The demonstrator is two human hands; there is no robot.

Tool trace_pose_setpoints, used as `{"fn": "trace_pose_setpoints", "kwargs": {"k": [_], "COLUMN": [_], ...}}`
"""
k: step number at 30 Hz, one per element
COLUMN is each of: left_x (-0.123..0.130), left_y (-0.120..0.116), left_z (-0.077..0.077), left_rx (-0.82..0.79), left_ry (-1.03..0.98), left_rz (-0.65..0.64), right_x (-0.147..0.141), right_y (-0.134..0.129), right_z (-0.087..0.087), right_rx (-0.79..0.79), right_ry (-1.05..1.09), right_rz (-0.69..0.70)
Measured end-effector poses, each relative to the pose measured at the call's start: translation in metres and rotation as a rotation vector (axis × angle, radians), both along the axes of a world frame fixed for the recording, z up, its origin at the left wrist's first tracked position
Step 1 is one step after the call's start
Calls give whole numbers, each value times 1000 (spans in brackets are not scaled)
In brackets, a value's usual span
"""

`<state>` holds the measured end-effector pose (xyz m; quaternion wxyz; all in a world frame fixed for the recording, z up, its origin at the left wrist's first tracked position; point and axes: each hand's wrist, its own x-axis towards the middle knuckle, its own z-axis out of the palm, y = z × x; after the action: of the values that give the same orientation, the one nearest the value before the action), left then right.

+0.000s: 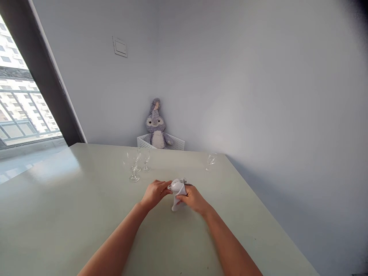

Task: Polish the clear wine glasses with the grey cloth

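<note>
A glass (170,187) lies sideways between my hands, mostly hidden by a pale cloth (178,187). My left hand (156,193) is closed on the glass's stem end, its fingers pinched there. Around the bowl end, my right hand (192,196) grips the cloth, and one corner of the cloth hangs down below it. Both hands are just above the pale table (161,237).
Several clear stemmed glasses (134,178) stand beyond my left hand. Another clear glass (211,159) is tilted or lying near the far right corner. Behind the table, a plush toy (155,124) sits in a white perforated basket (177,144), near the walls.
</note>
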<state>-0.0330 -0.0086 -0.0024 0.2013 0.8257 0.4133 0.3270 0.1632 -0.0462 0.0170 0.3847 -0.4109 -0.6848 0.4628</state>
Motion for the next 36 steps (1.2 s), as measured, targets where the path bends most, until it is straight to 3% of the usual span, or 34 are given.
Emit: {"fn": "trace_pose_setpoints", "kwargs": {"k": [4, 9, 15, 19, 21, 24, 27, 30, 36], "left_x": [3, 6, 6, -1, -4, -2, 5, 10, 6], "left_y": [-4, -3, 4, 9, 11, 9, 3, -2, -5], "left_z": [1, -2, -7, -6, -5, -9, -14, -15, -6], "left_rx": [-195, -406, -489, -473, -463, -370, -130, 90, 442], "left_ry": [-49, -166, -323, -453, -443, -312, -43, 135, 277], "left_rz": [-34, 36, 110, 262, 327, 381, 329, 225, 117], "right_x": [20, 30, 27, 23, 17, 1, -16, -25, -18], "right_y": [4, 15, 22, 16, 9, -2, -7, -7, -4], "right_z": [7, 0, -11, -13, -12, -8, -7, -10, -9], "right_rx": [306, 427, 431, 317, 379, 538, 577, 611, 692], "right_ry": [-304, -447, -240, -67, -64, -224, -412, -551, -719], "right_rz": [-4, -120, -267, -495, -544, -367, -208, -281, -534]}}
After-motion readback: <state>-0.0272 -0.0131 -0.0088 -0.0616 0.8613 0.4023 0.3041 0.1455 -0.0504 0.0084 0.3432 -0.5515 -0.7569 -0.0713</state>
